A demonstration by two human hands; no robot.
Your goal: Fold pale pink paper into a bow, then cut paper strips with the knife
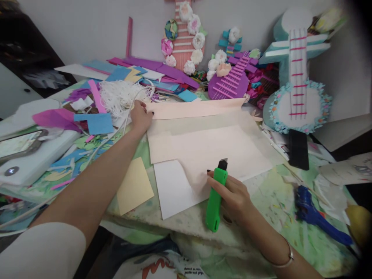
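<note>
My right hand (235, 193) is closed around a green utility knife (216, 201), held tilted above the near edge of the paper with its short blade out at the top. My left hand (141, 116) reaches to the far left, fingers curled onto the left end of a long peach paper strip (197, 109). That strip lies along the far side of a large pale peach sheet (215, 143), whose near edge curls up. A white sheet (173, 190) sticks out from beneath it, and a small cream piece of paper (135, 186) lies to its left.
Behind are decorated paper instruments: a pink one (183, 50), a purple one (229, 83) and a pale blue one (298, 97). Paper scraps and white shredded strands (122, 97) crowd the left. A blue glue gun (316, 217) and black phone (298, 149) lie right.
</note>
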